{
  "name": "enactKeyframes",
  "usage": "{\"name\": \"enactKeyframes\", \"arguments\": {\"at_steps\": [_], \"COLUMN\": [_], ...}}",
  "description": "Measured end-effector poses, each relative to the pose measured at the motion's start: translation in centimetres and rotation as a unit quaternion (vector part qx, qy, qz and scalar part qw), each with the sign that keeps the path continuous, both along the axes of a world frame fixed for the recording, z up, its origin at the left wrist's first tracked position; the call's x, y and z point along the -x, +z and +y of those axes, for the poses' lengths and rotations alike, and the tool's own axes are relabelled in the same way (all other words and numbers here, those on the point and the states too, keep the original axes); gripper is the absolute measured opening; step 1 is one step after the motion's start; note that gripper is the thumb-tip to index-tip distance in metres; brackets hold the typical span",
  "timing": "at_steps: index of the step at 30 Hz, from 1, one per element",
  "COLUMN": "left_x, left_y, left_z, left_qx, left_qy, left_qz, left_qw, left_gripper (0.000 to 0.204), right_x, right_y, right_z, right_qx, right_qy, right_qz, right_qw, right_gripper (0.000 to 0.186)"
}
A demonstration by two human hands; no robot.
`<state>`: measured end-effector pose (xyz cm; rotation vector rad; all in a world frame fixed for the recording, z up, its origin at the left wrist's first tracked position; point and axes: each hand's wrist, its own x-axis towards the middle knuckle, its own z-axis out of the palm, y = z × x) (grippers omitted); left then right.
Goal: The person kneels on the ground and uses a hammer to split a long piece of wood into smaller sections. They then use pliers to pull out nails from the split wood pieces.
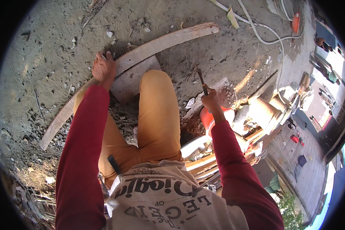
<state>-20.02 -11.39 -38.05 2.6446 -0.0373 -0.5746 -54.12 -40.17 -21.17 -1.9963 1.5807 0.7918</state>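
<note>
The concrete slab [46, 50] carries everything here; I crouch near its right edge, where it drops away to the street below. The largest item on it is the plank [157, 44], a long, weathered board that runs from the lower left of the slab up toward its top edge, lying flat on grit and rubble. A short board [132, 78] lies just beside the plank, touching it, partly under my knee. My left hand [103, 68] rests palm down on the plank near its middle, fingers spread and pressed flat, gripping nothing closed around it. I judge the plank stiff, fairly heavy, rough and liable to splinter; it should be held from above near the middle, or by its long edges, and its split far end avoided. My right hand [211, 101] is closed in a fist around the handle of a thin dark tool [201, 81], which points upward toward the top edge of the slab. I cannot tell what kind of tool it is. It looks light and rigid. An orange bucket [209, 117] sits just below that hand.
</note>
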Motion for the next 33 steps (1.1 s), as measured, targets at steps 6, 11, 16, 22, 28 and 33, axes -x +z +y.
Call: {"name": "enactKeyframes", "arguments": {"at_steps": [6, 11, 16, 22, 28, 33], "left_x": [1.6, 3.0, 1.1, -4.0, 1.1, 16.2], "left_y": [3.2, 4.3, 5.8, 8.6, 11.3, 11.7], "left_z": [-0.1, 0.7, 2.7, 15.6, 37.7, 43.7], "left_qx": [-0.026, -0.041, -0.009, 0.053, -0.037, -0.108], "left_qy": [-0.173, -0.304, -0.264, -0.052, 0.252, 0.426], "left_qz": [-0.015, -0.066, -0.028, -0.087, -0.125, 0.115], "left_qw": [0.984, 0.950, 0.964, 0.993, 0.959, 0.891], "left_gripper": [0.059, 0.063, 0.048, 0.026, 0.019, 0.034], "right_x": [2.4, 2.7, -0.7, 1.1, 3.5, 8.3], "right_y": [-1.1, -3.0, -2.8, -5.1, -5.5, -4.0], "right_z": [0.9, 1.5, 3.3, 4.7, 6.4, 8.4], "right_qx": [0.024, 0.047, 0.038, 0.031, 0.044, 0.027], "right_qy": [-0.061, -0.117, -0.104, -0.053, 0.019, 0.041], "right_qz": [-0.065, -0.149, -0.164, -0.127, -0.061, -0.075], "right_qw": [0.996, 0.981, 0.980, 0.990, 0.997, 0.996], "right_gripper": [0.053, 0.034, 0.018, 0.022, 0.033, 0.037]}}
